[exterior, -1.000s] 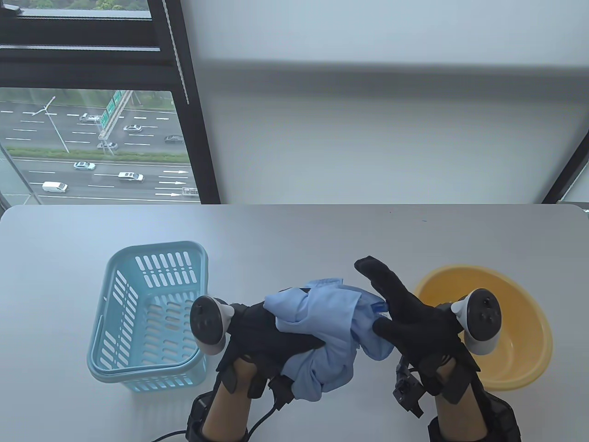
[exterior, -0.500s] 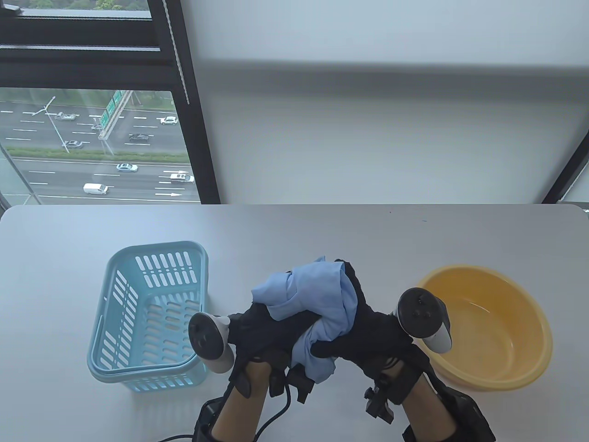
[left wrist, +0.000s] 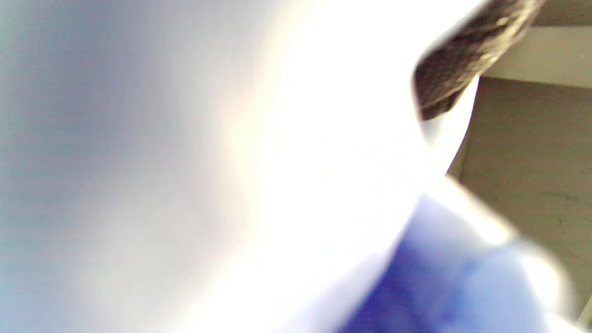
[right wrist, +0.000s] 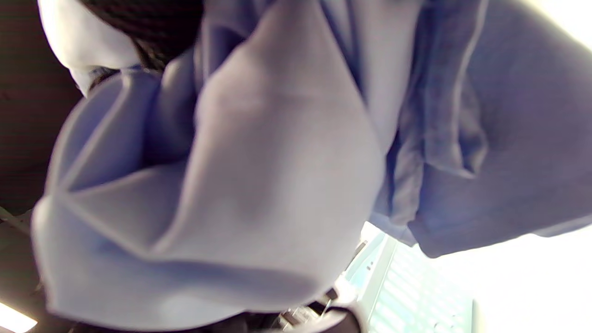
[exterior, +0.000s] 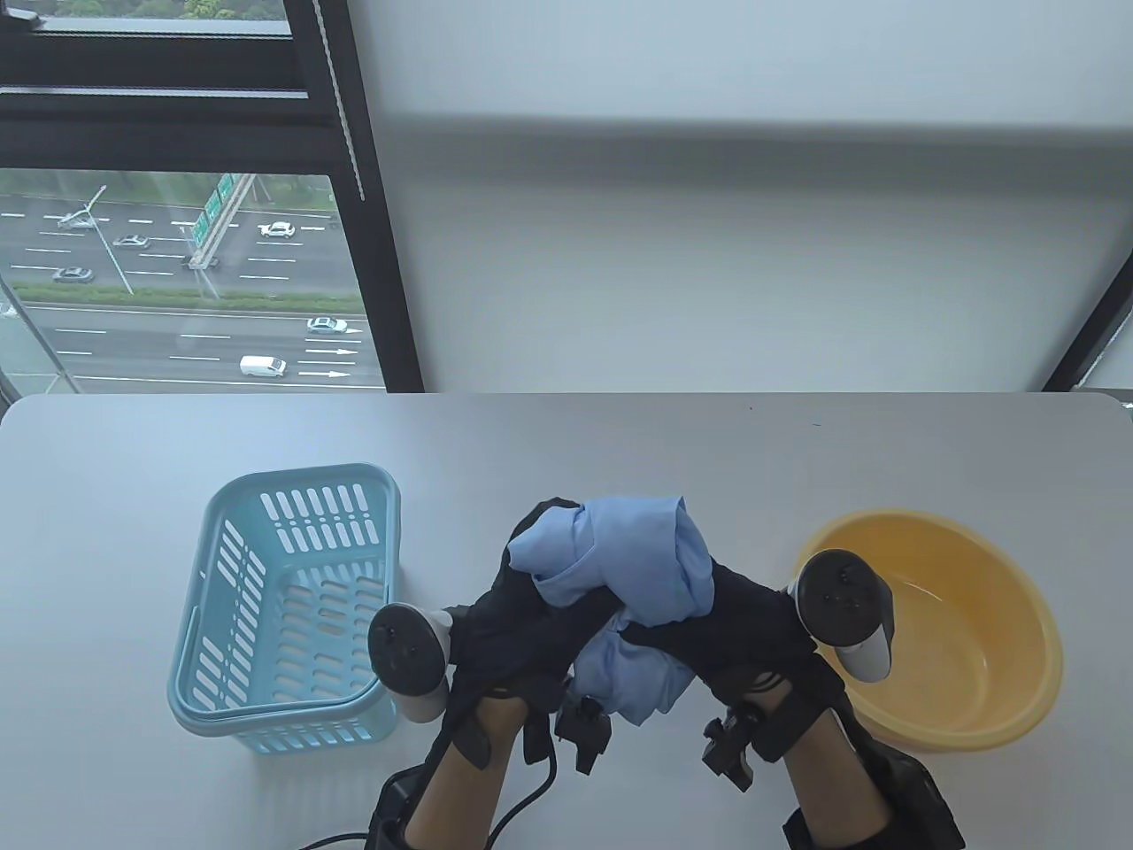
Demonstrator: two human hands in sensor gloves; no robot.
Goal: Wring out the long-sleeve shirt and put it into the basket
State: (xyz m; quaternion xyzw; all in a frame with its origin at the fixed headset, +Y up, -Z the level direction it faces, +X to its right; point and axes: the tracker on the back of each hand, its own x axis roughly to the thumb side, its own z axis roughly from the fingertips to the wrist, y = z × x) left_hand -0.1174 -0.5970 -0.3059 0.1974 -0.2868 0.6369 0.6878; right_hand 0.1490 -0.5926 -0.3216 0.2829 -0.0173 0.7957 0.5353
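Low in the centre of the table view, both gloved hands clutch the bunched light-blue long-sleeve shirt (exterior: 633, 567) above the grey worktop (exterior: 566, 443). The left hand (exterior: 518, 620) comes up from the lower left of the bundle with fingers curled into the cloth; the right hand (exterior: 735, 624) wraps it from the lower right, and a fold of fabric hangs down between the wrists. The pale blue basket (exterior: 212, 567) stands at the left of the frame, near the left hand and apart from the shirt. The yellow basin (exterior: 1018, 584) sits at the right, just behind the right hand's tracker. In the right wrist view, blue folds fill most of the frame.
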